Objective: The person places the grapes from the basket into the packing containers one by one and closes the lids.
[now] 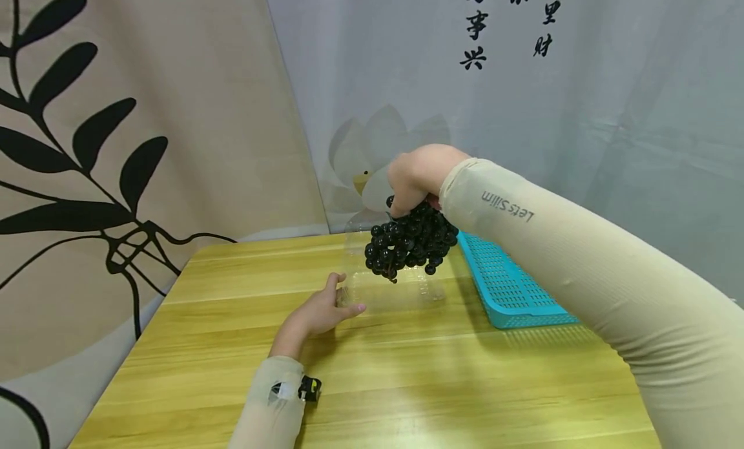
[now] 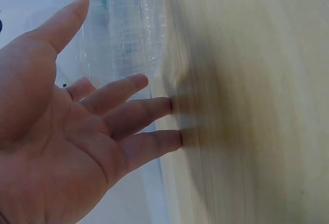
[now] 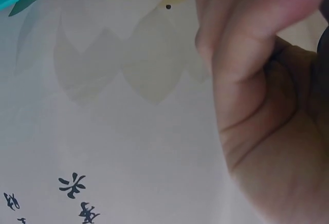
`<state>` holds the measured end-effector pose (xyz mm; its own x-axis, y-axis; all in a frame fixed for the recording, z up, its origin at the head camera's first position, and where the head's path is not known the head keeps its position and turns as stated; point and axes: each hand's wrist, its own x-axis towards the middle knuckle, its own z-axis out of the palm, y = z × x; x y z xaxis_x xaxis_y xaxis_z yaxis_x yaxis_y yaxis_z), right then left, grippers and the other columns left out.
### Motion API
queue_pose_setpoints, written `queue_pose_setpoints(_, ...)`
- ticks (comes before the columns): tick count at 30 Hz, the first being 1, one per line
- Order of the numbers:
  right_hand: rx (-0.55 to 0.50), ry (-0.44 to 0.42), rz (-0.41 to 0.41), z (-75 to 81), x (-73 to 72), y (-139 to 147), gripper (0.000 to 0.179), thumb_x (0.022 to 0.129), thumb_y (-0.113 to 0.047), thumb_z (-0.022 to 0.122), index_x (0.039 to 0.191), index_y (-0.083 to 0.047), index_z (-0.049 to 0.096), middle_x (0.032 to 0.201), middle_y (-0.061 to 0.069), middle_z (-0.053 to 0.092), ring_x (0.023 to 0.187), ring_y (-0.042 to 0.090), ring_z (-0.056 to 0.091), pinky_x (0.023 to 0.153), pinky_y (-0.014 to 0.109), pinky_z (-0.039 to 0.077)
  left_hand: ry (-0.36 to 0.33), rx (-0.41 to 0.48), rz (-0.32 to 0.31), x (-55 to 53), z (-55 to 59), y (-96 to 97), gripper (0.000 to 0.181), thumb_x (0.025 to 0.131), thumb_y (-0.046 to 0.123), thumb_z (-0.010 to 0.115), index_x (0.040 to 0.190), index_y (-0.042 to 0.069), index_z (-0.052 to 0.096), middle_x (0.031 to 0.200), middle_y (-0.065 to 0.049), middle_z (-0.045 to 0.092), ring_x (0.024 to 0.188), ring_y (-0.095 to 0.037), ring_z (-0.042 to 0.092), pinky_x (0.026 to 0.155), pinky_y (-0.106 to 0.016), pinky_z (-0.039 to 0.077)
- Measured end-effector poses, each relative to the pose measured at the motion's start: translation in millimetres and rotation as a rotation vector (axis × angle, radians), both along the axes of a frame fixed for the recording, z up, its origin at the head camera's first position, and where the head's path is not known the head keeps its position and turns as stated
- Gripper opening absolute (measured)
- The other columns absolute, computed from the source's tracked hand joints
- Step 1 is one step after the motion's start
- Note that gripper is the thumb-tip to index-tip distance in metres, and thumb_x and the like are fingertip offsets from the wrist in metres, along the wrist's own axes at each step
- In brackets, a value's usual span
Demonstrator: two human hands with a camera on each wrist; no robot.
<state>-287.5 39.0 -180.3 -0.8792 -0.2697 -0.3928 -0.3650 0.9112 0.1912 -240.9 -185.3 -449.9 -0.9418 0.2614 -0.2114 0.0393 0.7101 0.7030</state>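
Note:
A bunch of dark grapes [image 1: 411, 241] hangs in the air from my right hand [image 1: 421, 176], which grips it from above by its top. In the right wrist view the fingers [image 3: 241, 49] are curled, and the grapes are mostly out of frame. Below the bunch, a clear plastic container [image 1: 383, 292] stands on the table with its lid raised at the back. My left hand [image 1: 321, 312] is at the container's left side, fingers and thumb spread. Its palm [image 2: 56, 147] holds nothing in the left wrist view; whether it touches the plastic, I cannot tell.
A turquoise perforated basket [image 1: 511, 284] stands to the right of the container, partly hidden behind the right sleeve. Both rest on a wooden table [image 1: 232, 358]. Behind the table's far edge hangs a printed curtain [image 1: 523, 126] with leaves and characters.

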Motion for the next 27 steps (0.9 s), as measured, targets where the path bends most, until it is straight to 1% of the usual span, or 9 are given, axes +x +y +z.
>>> queue_pose_setpoints(2,0.005,-0.010,0.001,-2.3,-0.7,-1,0.060,0.101,-0.044,0.062,0.149,-0.009,0.054,0.143,0.016,0.057,0.046,0.008,0.050,0.048,0.024,0.047,-0.002,-0.003,0.003,-0.4,0.0,0.5,0.094,0.102,0.053,0.068,0.169,0.013,0.015,0.167,-0.029,0.038,0.153,-0.049,0.042,0.128,-0.064,0.033)
queue_pose_setpoints(3,0.006,-0.012,-0.001,-3.3,-0.9,-1,0.058,0.101,-0.044,0.062,0.148,-0.010,0.055,0.145,0.016,0.051,0.047,0.008,0.051,0.048,0.024,0.048,-0.004,-0.005,0.005,-0.6,-0.1,0.7,0.094,0.102,0.054,0.068,0.169,0.013,0.015,0.167,-0.029,0.038,0.153,-0.049,0.042,0.128,-0.064,0.033)
queue_pose_setpoints(6,0.016,-0.016,-0.008,-7.1,-1.7,-2,0.053,0.102,-0.046,0.062,0.143,-0.013,0.058,0.138,0.013,0.062,0.047,0.008,0.051,0.049,0.025,0.048,-0.010,-0.010,0.007,-1.0,-0.2,1.2,0.097,0.100,0.058,0.068,0.168,0.014,0.015,0.167,-0.028,0.039,0.153,-0.050,0.042,0.128,-0.064,0.033)
queue_pose_setpoints(7,0.020,-0.018,-0.007,-8.4,-2.0,-2,0.051,0.102,-0.047,0.062,0.141,-0.014,0.059,0.129,0.012,0.068,0.047,0.008,0.052,0.049,0.024,0.048,-0.011,-0.010,0.009,-1.1,-0.3,1.4,0.097,0.100,0.059,0.068,0.168,0.014,0.015,0.167,-0.028,0.039,0.153,-0.050,0.042,0.128,-0.064,0.033)
queue_pose_setpoints(10,0.021,-0.015,-0.004,-12.5,-2.2,-2,0.049,0.102,-0.047,0.064,0.137,-0.013,0.061,0.112,0.008,0.075,0.046,0.008,0.052,0.049,0.024,0.049,-0.015,-0.008,0.012,-1.3,-0.4,2.1,0.097,0.100,0.058,0.068,0.168,0.015,0.015,0.168,-0.027,0.038,0.153,-0.050,0.042,0.127,-0.064,0.033)
queue_pose_setpoints(14,0.011,-0.010,0.005,-16.8,-2.1,-2,0.046,0.101,-0.045,0.067,0.133,-0.011,0.062,0.126,0.011,0.067,0.046,0.008,0.053,0.049,0.024,0.049,-0.012,-0.009,0.012,-1.1,-0.7,3.0,0.094,0.102,0.055,0.068,0.168,0.015,0.015,0.168,-0.027,0.038,0.153,-0.050,0.042,0.128,-0.064,0.033)
queue_pose_setpoints(17,0.001,-0.008,0.003,-19.4,-2.3,-2,0.042,0.101,-0.042,0.067,0.130,-0.012,0.062,0.131,0.012,0.065,0.046,0.008,0.052,0.048,0.024,0.048,-0.005,-0.010,0.012,-0.7,-0.7,3.4,0.093,0.102,0.054,0.067,0.168,0.014,0.015,0.167,-0.028,0.039,0.153,-0.049,0.042,0.128,-0.064,0.033)
queue_pose_setpoints(22,-0.011,-0.010,-0.004,-24.6,-3.7,-2,0.040,0.101,-0.040,0.067,0.128,-0.012,0.062,0.121,0.009,0.069,0.045,0.009,0.050,0.048,0.026,0.048,0.005,-0.012,0.011,-0.4,-0.2,3.6,0.093,0.102,0.053,0.068,0.168,0.014,0.016,0.166,-0.029,0.041,0.153,-0.050,0.042,0.127,-0.065,0.033)
queue_pose_setpoints(27,-0.018,-0.010,-0.009,-30.9,-6.9,-1,0.037,0.101,-0.039,0.066,0.126,-0.012,0.062,0.124,0.011,0.067,0.045,0.010,0.050,0.049,0.026,0.048,0.010,-0.016,0.009,-0.8,-0.5,2.3,0.092,0.102,0.052,0.068,0.168,0.013,0.016,0.166,-0.028,0.041,0.152,-0.049,0.044,0.127,-0.064,0.034)
